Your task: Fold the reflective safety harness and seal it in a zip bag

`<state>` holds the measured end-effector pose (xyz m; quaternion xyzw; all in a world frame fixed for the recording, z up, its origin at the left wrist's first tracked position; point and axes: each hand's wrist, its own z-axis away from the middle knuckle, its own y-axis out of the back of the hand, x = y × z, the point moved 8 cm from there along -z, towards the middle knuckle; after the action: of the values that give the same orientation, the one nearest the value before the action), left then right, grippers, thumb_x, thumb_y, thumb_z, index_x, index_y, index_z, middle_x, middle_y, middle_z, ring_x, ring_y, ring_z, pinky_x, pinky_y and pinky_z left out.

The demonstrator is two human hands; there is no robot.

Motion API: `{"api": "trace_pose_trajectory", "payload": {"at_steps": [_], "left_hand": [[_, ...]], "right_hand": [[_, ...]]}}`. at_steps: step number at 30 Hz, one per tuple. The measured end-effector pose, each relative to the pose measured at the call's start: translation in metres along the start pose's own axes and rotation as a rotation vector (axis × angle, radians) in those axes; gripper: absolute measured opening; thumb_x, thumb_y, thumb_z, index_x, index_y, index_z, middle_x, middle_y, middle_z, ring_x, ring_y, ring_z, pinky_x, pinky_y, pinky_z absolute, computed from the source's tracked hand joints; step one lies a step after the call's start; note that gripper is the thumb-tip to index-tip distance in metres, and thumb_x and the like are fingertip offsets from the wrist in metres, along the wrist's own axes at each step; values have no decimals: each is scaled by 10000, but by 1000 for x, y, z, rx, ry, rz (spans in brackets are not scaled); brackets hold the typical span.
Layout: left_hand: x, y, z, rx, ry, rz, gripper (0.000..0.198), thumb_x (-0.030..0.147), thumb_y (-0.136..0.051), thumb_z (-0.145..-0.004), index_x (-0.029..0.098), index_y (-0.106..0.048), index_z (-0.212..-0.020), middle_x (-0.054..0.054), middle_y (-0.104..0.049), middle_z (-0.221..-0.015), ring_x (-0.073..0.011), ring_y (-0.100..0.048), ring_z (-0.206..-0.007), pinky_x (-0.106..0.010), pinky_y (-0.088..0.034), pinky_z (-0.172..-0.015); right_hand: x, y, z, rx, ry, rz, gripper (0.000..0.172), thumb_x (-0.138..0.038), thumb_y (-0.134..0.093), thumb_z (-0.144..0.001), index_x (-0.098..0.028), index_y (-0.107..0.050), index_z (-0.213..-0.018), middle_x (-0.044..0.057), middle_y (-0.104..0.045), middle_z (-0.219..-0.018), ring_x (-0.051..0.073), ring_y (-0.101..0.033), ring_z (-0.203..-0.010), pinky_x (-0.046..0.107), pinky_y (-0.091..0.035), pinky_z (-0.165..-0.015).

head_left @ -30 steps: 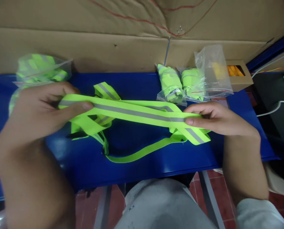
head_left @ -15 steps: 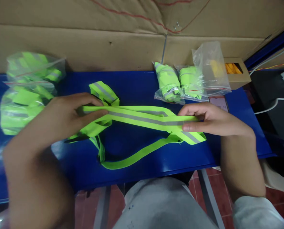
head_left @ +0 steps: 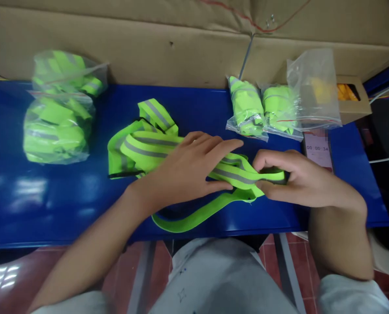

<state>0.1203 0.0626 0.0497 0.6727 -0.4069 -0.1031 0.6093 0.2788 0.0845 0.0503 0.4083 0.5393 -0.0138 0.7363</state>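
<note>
Near table (head_left: 14, 196) edge, before you: strap (head_left: 150, 151), neon green, grey stripe down middle; unstriped green length bows toward you. Your left hand (head_left: 191, 168) lies across strap's middle, palm down, fingers spread. Your right hand (head_left: 297, 179) pinches strap's right part, thumb against fingers. Strap's left part heaped in loose folds, dark edging showing; striped piece juts far. Beyond right hand, timer (head_left: 317, 150). Farther: left bags (head_left: 57, 128), right bags (head_left: 248, 107), box (head_left: 354, 112).
</note>
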Motion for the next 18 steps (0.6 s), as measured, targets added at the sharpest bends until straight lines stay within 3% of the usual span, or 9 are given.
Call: {"api": "trace_pose_trajectory", "payload": {"at_steps": [3,7,10,14,18], "left_hand": [[-4,5,-1,-13,13,-11,434,499,-838,-893,219,-659,-1170,-57,-753,-1023,-308,-715,-1002,-411,-472,-928],[-10,9,-3,-136,114,22,277,436,-826,-905,242,-629,-926,32,-678,-771,-217,-659,-709,-317,-346,-645],[-15,10,-5,-209,149,104,287,434,-809,-912,239,-618,-825,61,-629,-691,-168,-581,-603,-298,-303,-599],[-31,17,-6,-267,191,238,342,517,-793,-902,229,-688,-750,72,-597,-569,-128,-514,-503,-280,-292,-536],[-47,17,3,-422,300,334,398,574,-729,-924,224,-787,-745,53,-613,-506,-109,-501,-415,-256,-298,-462]], "right_hand": [[5,0,1,18,-46,-21,123,-251,-677,-941,-247,-554,-946,-55,-610,-720,118,-505,-607,258,-360,-575],[9,2,2,34,-101,-115,114,-293,-679,-969,-254,-584,-1018,-49,-678,-734,135,-609,-603,261,-423,-578],[7,3,2,26,-92,-103,173,-347,-695,-981,-249,-638,-1111,-36,-736,-785,140,-659,-614,259,-442,-577],[4,2,3,-39,-43,-3,382,-448,-749,-953,-246,-695,-1273,-32,-756,-800,123,-599,-556,262,-384,-536],[10,2,5,-77,-65,43,212,-431,-761,-933,-243,-760,-1030,-48,-692,-727,114,-533,-554,272,-348,-542]]}}
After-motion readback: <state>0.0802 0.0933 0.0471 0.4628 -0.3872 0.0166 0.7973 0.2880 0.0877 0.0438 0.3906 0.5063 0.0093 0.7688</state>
